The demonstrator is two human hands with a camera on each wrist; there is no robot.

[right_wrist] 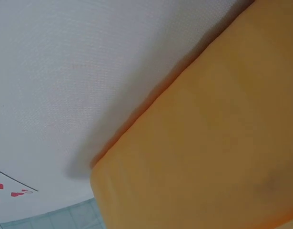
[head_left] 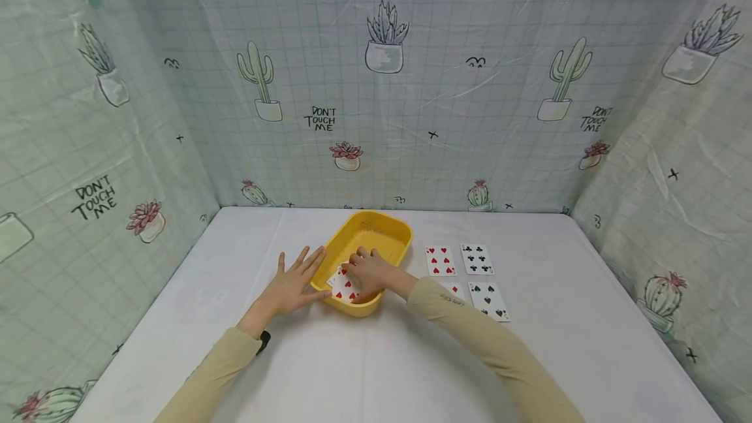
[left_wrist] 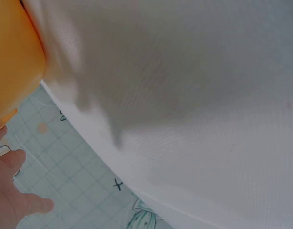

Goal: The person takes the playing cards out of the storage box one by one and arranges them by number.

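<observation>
A yellow plastic bin (head_left: 407, 240) stands on the table with playing cards (head_left: 343, 286) in its near end, the top one showing red hearts. My right hand (head_left: 373, 274) reaches over the bin's right side, fingers bent and thumb at the edges of the hearts card, gripping it; part of the card is hidden under the hand. Fingers spread wide, my left hand (head_left: 292, 287) touches the bin's left rim with its fingertips and thumb. In the left wrist view, that hand's fingers (left_wrist: 39, 203) show near the bin's side (left_wrist: 17, 57). The right wrist view shows the bin's outer wall (right_wrist: 198, 133), not the hand.
Right of the bin lie face-up cards in two rows: a hearts card (head_left: 440, 261), a clubs card (head_left: 477, 259), a diamonds card (head_left: 455, 289) partly covered by my right sleeve, and a spades card (head_left: 489, 301). A printed curtain (head_left: 411, 168) hangs behind the white table (head_left: 364, 371) and along both sides.
</observation>
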